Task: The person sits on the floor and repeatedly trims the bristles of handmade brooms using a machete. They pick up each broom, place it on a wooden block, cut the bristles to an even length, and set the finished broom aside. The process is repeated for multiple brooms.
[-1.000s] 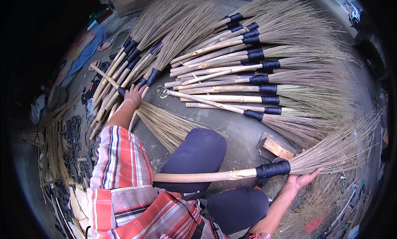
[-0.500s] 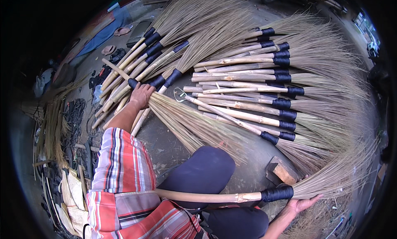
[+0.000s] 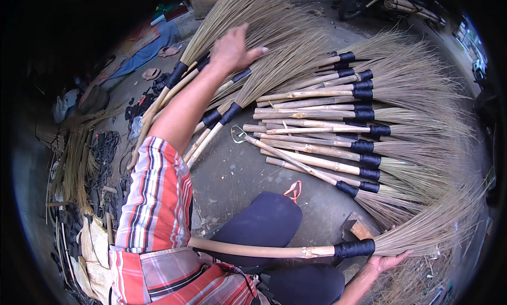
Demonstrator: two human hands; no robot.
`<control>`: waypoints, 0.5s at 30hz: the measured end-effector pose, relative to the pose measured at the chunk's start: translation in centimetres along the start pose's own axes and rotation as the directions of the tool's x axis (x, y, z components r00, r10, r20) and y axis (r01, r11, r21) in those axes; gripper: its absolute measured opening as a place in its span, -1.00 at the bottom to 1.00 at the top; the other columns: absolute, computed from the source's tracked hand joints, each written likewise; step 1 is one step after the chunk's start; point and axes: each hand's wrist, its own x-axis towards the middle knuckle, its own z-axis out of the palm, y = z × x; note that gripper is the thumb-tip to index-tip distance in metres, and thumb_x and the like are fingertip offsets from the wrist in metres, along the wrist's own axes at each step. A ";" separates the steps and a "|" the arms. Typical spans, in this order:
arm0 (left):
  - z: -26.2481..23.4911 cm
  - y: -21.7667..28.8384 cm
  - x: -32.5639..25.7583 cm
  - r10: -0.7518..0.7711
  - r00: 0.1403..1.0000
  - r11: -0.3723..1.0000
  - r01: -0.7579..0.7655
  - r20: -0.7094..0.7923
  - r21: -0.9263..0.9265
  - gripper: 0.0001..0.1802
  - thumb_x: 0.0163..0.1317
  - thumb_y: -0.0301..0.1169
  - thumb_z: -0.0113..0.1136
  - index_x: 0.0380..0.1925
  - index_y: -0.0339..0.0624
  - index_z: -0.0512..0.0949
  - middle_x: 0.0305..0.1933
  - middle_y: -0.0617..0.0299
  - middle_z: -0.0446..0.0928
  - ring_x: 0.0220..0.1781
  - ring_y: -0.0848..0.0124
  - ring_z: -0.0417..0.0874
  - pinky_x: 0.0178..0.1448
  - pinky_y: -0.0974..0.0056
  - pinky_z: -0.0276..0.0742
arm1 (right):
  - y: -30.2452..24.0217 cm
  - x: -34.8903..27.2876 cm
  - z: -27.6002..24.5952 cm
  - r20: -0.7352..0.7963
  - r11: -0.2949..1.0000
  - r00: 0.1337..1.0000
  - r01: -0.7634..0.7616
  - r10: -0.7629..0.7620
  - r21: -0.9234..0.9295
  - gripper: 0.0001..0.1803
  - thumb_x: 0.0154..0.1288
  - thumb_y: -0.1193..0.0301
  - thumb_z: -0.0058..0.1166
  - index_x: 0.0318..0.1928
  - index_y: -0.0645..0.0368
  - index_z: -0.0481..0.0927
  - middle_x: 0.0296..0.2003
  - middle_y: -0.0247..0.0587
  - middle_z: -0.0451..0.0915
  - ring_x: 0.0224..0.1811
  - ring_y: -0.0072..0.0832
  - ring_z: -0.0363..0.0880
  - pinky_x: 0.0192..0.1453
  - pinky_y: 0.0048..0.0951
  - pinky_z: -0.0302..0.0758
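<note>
My left hand [image 3: 235, 49] is raised over the bristles of the left pile of brooms, holding nothing, its thumb and fingers apart. Below it lies a broom [image 3: 177, 75] with a black binding and a long handle that bends at its end. Across my lap rests another broom [image 3: 296, 251], its pale handle passing under my left arm. My right hand [image 3: 388, 260] supports that broom's bristles from below, just beyond the black binding; a fingertip shows at their upper side. The bristles hide the rest of that grip.
A row of brooms [image 3: 317, 115] lies to the right, handles toward the middle, bristles fanned outward. Near my right knee stands a wooden block [image 3: 362, 230]. Loose bristle bundles [image 3: 76, 162] and dark strips [image 3: 105, 152] lie at left. Sandals [image 3: 151, 73] sit at the far left.
The broom my left hand held has left the space before my knee. That hand has moved up and away, opened, over the left pile. My right hand keeps its broom in place.
</note>
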 end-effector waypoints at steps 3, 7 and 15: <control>3.2 13.1 -6.3 0.422 0.862 0.837 -0.251 0.282 -0.486 0.00 0.35 0.28 0.23 0.45 -0.39 0.34 0.43 -0.32 0.42 0.48 -0.10 0.46 0.55 -0.08 0.39 | 0.2 0.1 0.7 -0.133 0.999 0.990 0.045 -0.043 0.007 -0.05 0.46 -0.24 0.07 0.57 0.14 0.18 0.29 0.11 0.49 0.20 0.04 0.63 0.12 0.09 0.75; 3.7 28.7 -17.3 0.806 0.473 0.417 -0.026 0.356 -0.909 0.14 0.29 0.38 0.23 0.46 -0.46 0.27 0.40 -0.38 0.44 0.45 -0.12 0.50 0.51 -0.03 0.41 | 0.6 -0.8 1.4 -0.143 0.997 0.989 0.054 -0.047 0.049 -0.05 0.47 -0.27 0.04 0.55 0.17 0.21 0.34 0.04 0.48 0.27 -0.01 0.58 0.37 0.08 0.57; 2.3 48.8 -25.0 0.962 -0.012 0.271 0.111 0.272 -0.956 0.37 -0.01 0.50 0.42 0.46 -0.48 0.27 0.34 -0.28 0.51 0.45 0.00 0.49 0.53 0.03 0.38 | 2.8 -3.4 2.8 0.118 0.994 0.991 -0.076 0.066 0.076 -0.12 0.38 0.16 0.41 0.52 0.17 0.20 0.37 -0.24 0.40 0.43 -0.40 0.40 0.52 -0.25 0.39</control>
